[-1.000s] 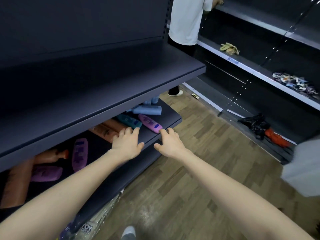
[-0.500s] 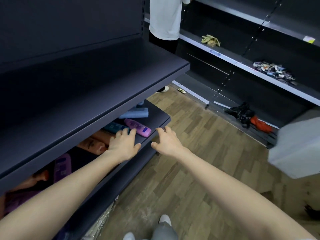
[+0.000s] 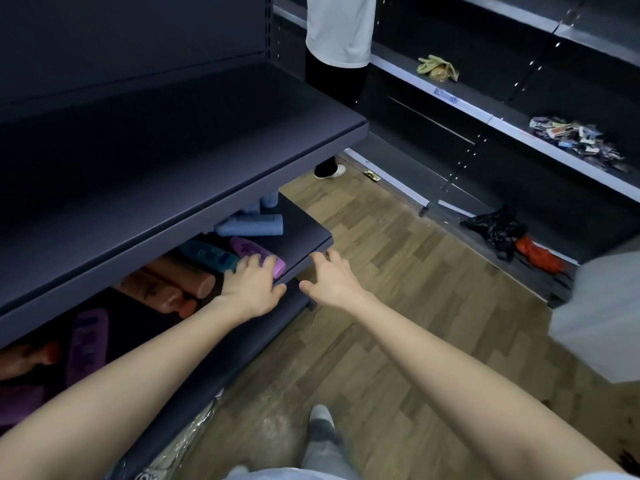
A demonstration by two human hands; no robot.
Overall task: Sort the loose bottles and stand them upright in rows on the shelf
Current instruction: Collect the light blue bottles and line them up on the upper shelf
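Several bottles lay flat on the lower shelf (image 3: 304, 233): pink bottle (image 3: 256, 252) nearest the front edge, teal bottle (image 3: 207, 255) left of it, pale blue bottle (image 3: 251, 226) farther back, orange bottles (image 3: 173, 282) and a purple bottle (image 3: 86, 341) further left. Left hand (image 3: 252, 289) rested on the pink bottle, fingers loosely curled, no pinch. Right hand (image 3: 329, 277) spread, touching the shelf edge.
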